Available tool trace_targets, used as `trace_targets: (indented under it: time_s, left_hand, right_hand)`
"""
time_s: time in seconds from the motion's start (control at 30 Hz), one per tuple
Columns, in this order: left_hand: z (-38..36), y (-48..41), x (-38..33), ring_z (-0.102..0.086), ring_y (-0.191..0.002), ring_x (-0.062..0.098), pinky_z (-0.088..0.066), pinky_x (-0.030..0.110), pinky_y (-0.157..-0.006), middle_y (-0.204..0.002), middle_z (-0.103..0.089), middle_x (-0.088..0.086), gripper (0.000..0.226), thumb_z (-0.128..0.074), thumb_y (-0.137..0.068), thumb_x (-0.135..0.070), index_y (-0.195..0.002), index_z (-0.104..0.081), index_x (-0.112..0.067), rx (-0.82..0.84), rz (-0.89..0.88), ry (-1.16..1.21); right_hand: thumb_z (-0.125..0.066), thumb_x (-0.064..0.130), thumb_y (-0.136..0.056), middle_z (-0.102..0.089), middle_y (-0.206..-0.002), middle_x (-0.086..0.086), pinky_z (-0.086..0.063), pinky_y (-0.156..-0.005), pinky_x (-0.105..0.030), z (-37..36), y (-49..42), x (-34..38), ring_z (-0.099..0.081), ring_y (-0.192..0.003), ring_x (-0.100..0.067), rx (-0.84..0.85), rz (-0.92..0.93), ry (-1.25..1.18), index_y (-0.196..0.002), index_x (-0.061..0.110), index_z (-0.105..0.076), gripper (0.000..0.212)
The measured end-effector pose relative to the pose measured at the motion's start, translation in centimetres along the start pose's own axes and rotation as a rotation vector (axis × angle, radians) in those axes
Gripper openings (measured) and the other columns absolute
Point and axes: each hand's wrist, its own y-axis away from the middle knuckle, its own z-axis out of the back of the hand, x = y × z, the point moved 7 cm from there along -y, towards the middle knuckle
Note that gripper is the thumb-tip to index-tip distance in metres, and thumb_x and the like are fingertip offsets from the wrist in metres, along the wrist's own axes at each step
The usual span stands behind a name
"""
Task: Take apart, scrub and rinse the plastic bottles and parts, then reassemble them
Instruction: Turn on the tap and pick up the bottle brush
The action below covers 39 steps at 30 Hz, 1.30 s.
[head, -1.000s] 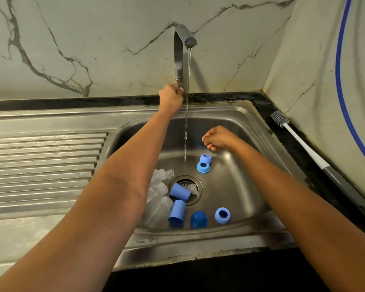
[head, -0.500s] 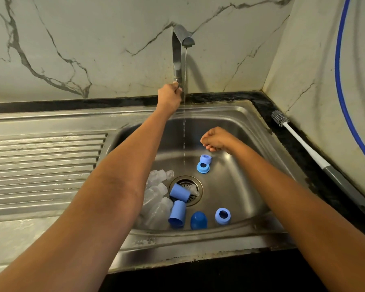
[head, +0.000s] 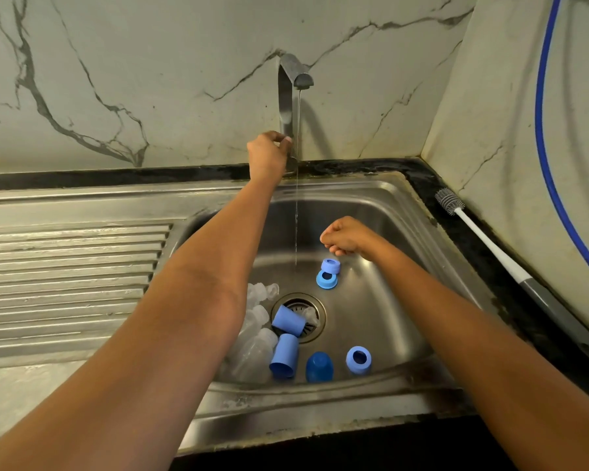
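My left hand (head: 267, 154) grips the tap handle at the base of the steel tap (head: 288, 96), and a thin stream of water falls into the sink (head: 388, 300). My right hand (head: 346, 236) hovers over the basin with fingers curled, holding nothing that I can see. Below it lie two blue screw rings (head: 327, 273). Several clear plastic bottles (head: 255, 334) lie beside the drain, partly hidden by my left forearm. Two light blue caps (head: 286, 338), a dark blue cap (head: 319, 367) and another blue ring (head: 358, 359) lie near the front wall.
A bottle brush (head: 490, 246) with a white and grey handle lies on the dark counter to the right of the sink. A blue hose (head: 546, 147) runs down the right wall. A ribbed steel draining board (head: 65, 266) extends to the left.
The water stream has thinned slightly. My left hand has turned a little on the tap handle. My right hand has barely moved.
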Motion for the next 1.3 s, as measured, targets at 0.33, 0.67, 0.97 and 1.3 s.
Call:
trace_targets:
  time_s: [0.33,0.67,0.97,1.3]
  left_hand:
    - [0.0,-0.9,0.5,-0.069,-0.078,0.017,-0.059,0.03,-0.076,-0.09,-0.07,0.008,0.026,-0.058,-0.095,-0.032,-0.105,-0.068,-0.011,-0.019,-0.042,-0.047]
    - [-0.2,-0.8,0.3,-0.069,-0.082,0.018,-0.058,0.033,-0.082,-0.094,-0.069,0.009,0.021,-0.056,-0.097,-0.024,-0.107,-0.067,-0.009,-0.06,-0.038,-0.087]
    - [-0.3,-0.6,0.7,-0.068,-0.078,0.015,-0.059,0.031,-0.077,-0.089,-0.069,0.007,0.019,-0.056,-0.097,-0.024,-0.103,-0.066,-0.009,-0.054,-0.017,-0.01]
    - [0.0,-0.3,0.3,-0.067,-0.078,0.012,-0.055,0.021,-0.072,-0.09,-0.067,0.003,0.02,-0.055,-0.098,-0.024,-0.107,-0.066,-0.011,-0.056,-0.023,-0.071]
  right_hand:
    - [-0.057,0.011,-0.091,-0.06,-0.084,-0.011,-0.046,-0.07,-0.028,-0.8,-1.4,0.2,-0.051,-0.076,-0.019,0.016,-0.013,-0.007,-0.105,-0.001,-0.066,0.021]
    - [-0.057,0.012,-0.09,-0.06,-0.083,-0.011,-0.046,-0.07,-0.027,-1.7,-2.1,0.6,-0.05,-0.074,-0.018,0.033,-0.004,0.02,-0.105,-0.001,-0.066,0.021]
    - [-0.058,0.013,-0.09,-0.061,-0.085,-0.011,-0.047,-0.071,-0.028,-1.7,-2.2,1.0,-0.052,-0.075,-0.018,0.029,0.005,0.04,-0.103,0.001,-0.066,0.02]
    - [-0.058,0.013,-0.09,-0.063,-0.087,-0.011,-0.048,-0.072,-0.027,-1.8,-2.2,1.0,-0.053,-0.076,-0.017,0.032,0.004,0.038,-0.106,0.001,-0.066,0.021]
